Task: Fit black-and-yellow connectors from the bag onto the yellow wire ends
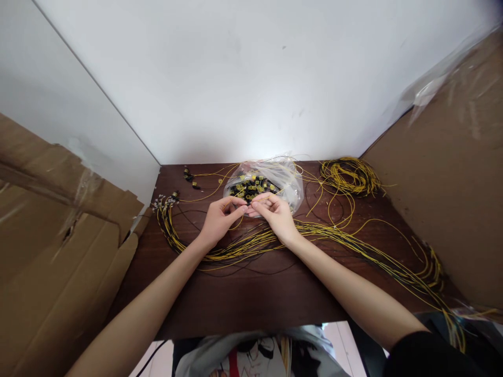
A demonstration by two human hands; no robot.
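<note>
Two hands meet over the middle of the dark tabletop (243, 298). The left hand (220, 217) and right hand (275, 212) are each closed to a fingertip pinch, thumb against forefinger, tips almost touching. Together they hold one thin yellow wire (238, 225), which droops in a small loop below the left fingers. Whether a small part sits between the tips cannot be told.

Just behind the hands lies one clear plastic bag (288, 183), holding many small black-and-yellow connectors (251, 187), too many to count. One long bundle of yellow wires (353, 243) runs under both wrists, from the left edge to the near right corner. One loose coil of yellow wire (349, 175) lies at the far right, well apart from the hands. About three stray connectors (189, 176) lie at the far left. Two cardboard sheets flank the tabletop, one left (58, 246) and one right (451, 183).
</note>
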